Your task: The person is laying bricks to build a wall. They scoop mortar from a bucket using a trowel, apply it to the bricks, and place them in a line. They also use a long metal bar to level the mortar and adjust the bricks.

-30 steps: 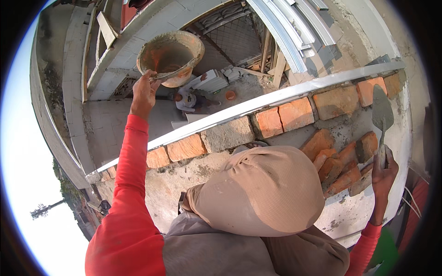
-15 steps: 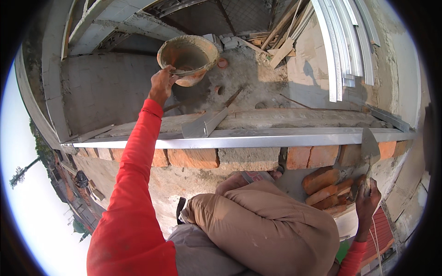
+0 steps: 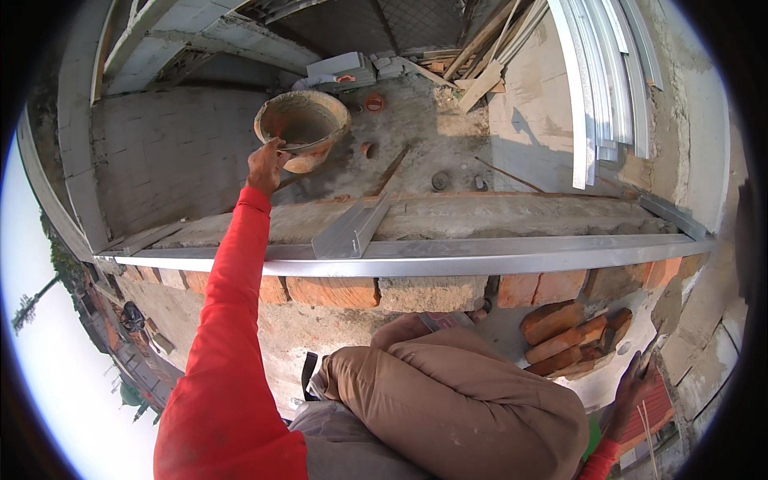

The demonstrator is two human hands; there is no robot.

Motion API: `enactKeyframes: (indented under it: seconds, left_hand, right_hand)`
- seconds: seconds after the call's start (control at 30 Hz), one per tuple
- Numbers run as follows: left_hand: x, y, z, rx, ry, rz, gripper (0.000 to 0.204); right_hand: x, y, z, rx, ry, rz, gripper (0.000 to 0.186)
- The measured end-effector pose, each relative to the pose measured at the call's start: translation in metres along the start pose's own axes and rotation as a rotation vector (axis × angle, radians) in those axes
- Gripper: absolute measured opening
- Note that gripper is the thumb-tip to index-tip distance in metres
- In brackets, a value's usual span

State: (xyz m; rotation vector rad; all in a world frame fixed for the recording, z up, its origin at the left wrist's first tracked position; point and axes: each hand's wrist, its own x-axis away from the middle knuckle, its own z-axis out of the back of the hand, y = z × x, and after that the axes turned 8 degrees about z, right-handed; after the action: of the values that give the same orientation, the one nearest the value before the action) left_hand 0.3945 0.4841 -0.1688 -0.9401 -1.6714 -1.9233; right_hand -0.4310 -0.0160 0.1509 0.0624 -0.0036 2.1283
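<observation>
My left hand [image 3: 266, 166] reaches out over the wall with its fingers closed on the near rim of a mortar-smeared bucket [image 3: 312, 158]. The bucket tilts toward me, and some grey mortar shows inside. At the lower right, my right hand [image 3: 634, 386] is wrapped around the handle of a trowel [image 3: 666, 310]. The trowel's grey blade points away from me beside the right-hand wall, apart from the bricks. Beneath my left forearm, a long shiny metal channel [image 3: 448, 262] lies along a row of bricks [image 3: 332, 291].
Loose bricks [image 3: 562, 340] are heaped beside my bent knees. A short metal channel [image 3: 350, 230] lies across the wall top. Long metal profiles [image 3: 596, 96] lean at the far right. Beyond the wall, planks [image 3: 488, 84] and pale blocks [image 3: 344, 68] lie on the lower floor.
My left hand and the bucket have shifted a little left and nearer. My right hand has swung the trowel right and nearer, off the brick row. The view has tilted slightly.
</observation>
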Motion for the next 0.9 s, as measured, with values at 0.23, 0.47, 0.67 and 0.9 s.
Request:
enactKeyframes:
  seconds: [0.23,0.47,0.67,0.9]
  left_hand:
    - [-0.022,-0.024,0.05,-0.756,-0.056,-0.65,0.04]
    - [-0.031,-0.036,0.054,-0.445,0.037,-0.405,0.023]
    - [-0.036,-0.04,0.051,-0.312,-0.022,-0.379,0.032]
    - [-0.016,-0.002,0.036,-1.353,0.219,-0.8,0.037]
  right_hand:
    - [0.021,0.024,0.003,-0.022,-0.058,-0.101,0.039]
    - [0.051,0.052,0.013,-0.009,-0.209,-0.25,0.046]
    - [0.072,0.069,0.007,0.064,-0.198,-0.32,0.056]
    - [0.075,0.046,0.031,-0.063,-0.206,-0.323,0.047]
